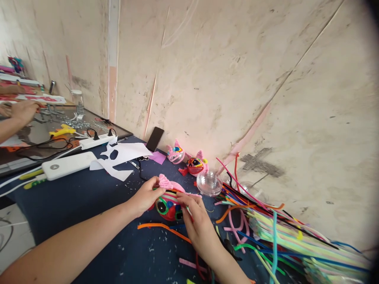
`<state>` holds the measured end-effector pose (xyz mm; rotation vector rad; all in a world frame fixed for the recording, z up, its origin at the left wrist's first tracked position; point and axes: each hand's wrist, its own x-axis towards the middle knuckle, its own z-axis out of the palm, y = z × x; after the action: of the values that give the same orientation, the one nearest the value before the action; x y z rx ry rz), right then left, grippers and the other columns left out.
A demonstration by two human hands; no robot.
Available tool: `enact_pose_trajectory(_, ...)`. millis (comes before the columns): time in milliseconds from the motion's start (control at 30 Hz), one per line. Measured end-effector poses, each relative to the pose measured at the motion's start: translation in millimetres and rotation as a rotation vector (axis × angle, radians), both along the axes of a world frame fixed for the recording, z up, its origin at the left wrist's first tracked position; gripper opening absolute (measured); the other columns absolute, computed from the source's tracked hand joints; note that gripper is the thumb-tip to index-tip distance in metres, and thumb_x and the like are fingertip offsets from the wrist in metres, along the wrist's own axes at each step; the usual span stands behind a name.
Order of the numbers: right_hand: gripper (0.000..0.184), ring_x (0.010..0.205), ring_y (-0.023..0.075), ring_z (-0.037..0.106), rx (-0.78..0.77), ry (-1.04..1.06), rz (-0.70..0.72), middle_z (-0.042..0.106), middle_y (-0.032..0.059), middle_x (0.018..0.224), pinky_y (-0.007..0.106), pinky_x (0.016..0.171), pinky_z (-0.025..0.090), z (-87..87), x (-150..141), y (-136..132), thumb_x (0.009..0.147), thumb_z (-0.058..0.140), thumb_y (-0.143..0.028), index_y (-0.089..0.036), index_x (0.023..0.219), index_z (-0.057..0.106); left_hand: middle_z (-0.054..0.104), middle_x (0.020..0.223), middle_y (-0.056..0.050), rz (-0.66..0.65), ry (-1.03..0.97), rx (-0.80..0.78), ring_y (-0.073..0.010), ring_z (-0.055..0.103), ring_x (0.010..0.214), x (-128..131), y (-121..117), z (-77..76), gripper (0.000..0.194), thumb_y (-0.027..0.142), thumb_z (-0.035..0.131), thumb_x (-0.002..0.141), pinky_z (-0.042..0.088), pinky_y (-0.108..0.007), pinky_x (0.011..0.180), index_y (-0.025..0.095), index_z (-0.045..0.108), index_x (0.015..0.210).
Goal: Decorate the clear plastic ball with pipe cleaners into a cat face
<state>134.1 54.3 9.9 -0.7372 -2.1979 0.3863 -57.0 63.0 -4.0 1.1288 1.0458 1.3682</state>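
Between my two hands is a craft figure (171,209) made of pipe cleaners, with green-ringed dark eyes, a red lower part and a pink ridged top. My left hand (145,197) pinches its left edge beside a pink ear. Fingers of my right hand (194,215) close on its right side, partly hiding one eye. An orange pipe cleaner (164,228) lies just below the figure on the dark blue cloth (100,221). Behind it, two similar pink figures (196,163) rest near the wall, along with a clear plastic dome (209,184).
Bundles of coloured pipe cleaners (284,230) spread across the right. To the left are cut white paper (127,154), a white power bank (69,165), a power strip (97,141) and a yellow glue gun (62,130). A phone (155,139) leans on the wall. Another person's hand (25,111) is far left.
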Motion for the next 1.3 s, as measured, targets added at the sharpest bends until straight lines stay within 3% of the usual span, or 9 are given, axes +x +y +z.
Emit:
enact_pose_trajectory(167,0.025,0.100,0.0207,0.060,-0.336,0.157,-0.033,0.065,0.0077,0.106,0.035,0.087,0.049,4.9,7.9,6.0,0.091,0.042,-0.026,-0.022,0.107,0.061,0.069,0.098,-0.006,0.013,-0.058,-0.049,-0.0260,0.061,0.097,1.5,1.4,2.2,0.026,0.030,0.068,0.069,0.046,-0.035,0.083,0.017,0.063,0.091)
enact_pose_trajectory(300,0.025,0.095,0.0223,0.062,-0.461,0.255,-0.122,0.068,0.0082,0.101,0.036,0.085,0.048,1.8,12.8,14.8,0.088,0.045,-0.033,-0.020,0.098,0.064,0.068,0.091,-0.005,0.042,-0.055,-0.055,-0.0242,0.062,0.090,2.2,4.3,0.4,0.026,0.031,0.070,0.067,0.046,-0.032,0.077,0.016,0.063,0.087)
enact_pose_trajectory(667,0.028,0.100,0.0238,0.060,-0.509,0.295,-0.120,0.067,0.0081,0.104,0.039,0.091,0.043,0.4,11.5,15.3,0.083,0.049,-0.034,-0.020,0.102,0.064,0.063,0.076,0.000,0.077,-0.059,-0.036,-0.0192,0.059,0.079,-0.1,11.5,-8.1,0.024,0.033,0.070,0.066,0.043,-0.028,0.071,0.017,0.062,0.083)
enact_pose_trajectory(800,0.022,0.092,0.0222,0.063,-0.575,0.371,-0.081,0.069,0.0066,0.094,0.037,0.087,0.046,1.6,14.6,20.5,0.081,0.051,-0.032,-0.020,0.092,0.065,0.065,0.079,-0.001,0.068,-0.061,-0.044,-0.0199,0.060,0.080,0.4,11.1,-6.0,0.031,0.038,0.072,0.065,0.044,-0.029,0.072,0.016,0.063,0.085)
enact_pose_trajectory(933,0.020,0.090,0.0224,0.063,-0.557,0.380,-0.141,0.071,0.0065,0.090,0.038,0.087,0.046,-0.6,17.8,25.5,0.080,0.051,-0.030,-0.019,0.085,0.066,0.068,0.086,-0.003,0.058,-0.052,-0.049,-0.0208,0.061,0.082,0.3,11.4,-4.7,0.037,0.043,0.073,0.065,0.045,-0.029,0.074,0.016,0.063,0.088)
enact_pose_trajectory(1300,0.018,0.078,0.0195,0.065,-0.550,0.473,-0.216,0.070,0.0040,0.080,0.034,0.077,0.050,-9.9,13.1,27.1,0.077,0.046,-0.023,-0.020,0.077,0.064,0.064,0.079,0.000,0.059,-0.005,-0.052,-0.0164,0.060,0.075,-1.7,16.1,-7.0,0.031,0.041,0.072,0.067,0.045,-0.023,0.065,0.018,0.063,0.085)
